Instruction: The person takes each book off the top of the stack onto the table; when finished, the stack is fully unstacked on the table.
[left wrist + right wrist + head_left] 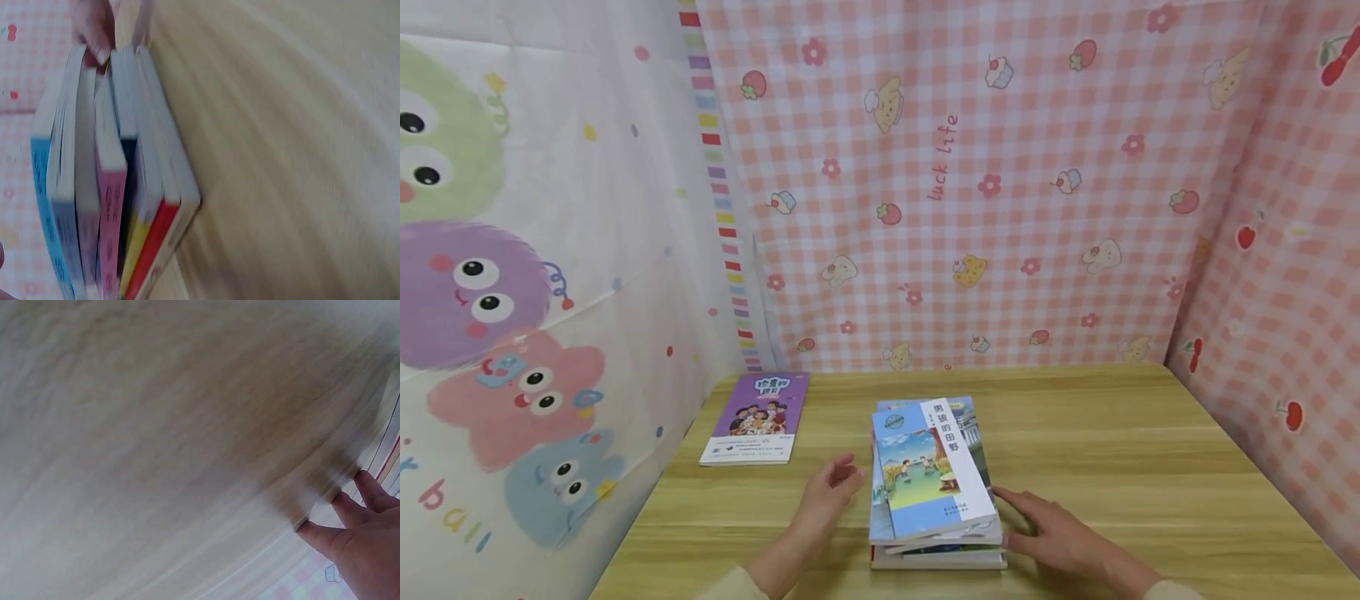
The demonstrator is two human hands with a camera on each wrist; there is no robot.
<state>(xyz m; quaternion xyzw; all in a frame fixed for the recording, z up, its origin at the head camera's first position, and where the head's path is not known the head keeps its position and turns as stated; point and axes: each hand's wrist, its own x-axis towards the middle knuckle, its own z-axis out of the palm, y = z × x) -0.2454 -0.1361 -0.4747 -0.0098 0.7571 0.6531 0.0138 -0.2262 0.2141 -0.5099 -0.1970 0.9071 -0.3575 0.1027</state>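
A stack of several books [936, 475] sits near the front middle of the table, its layers unevenly lined up. The top book [917, 475] has a blue cover with a riverside picture and a white title strip. My left hand [826, 500] is just left of the stack, apart from it, fingers loosely bent and holding nothing. On the other side my right hand [1056, 533] touches the books' right edges with its fingers extended. In the left wrist view the spines [112, 200] show blue, pink, yellow and red. The right wrist view shows the right hand's fingers [319, 537] spread by the page edges.
A purple book [760, 421] lies flat by itself at the table's left back edge. The wooden table [1112, 442] stretches to the right of the stack. Patterned cloths [970, 233] hang behind the table and along both sides.
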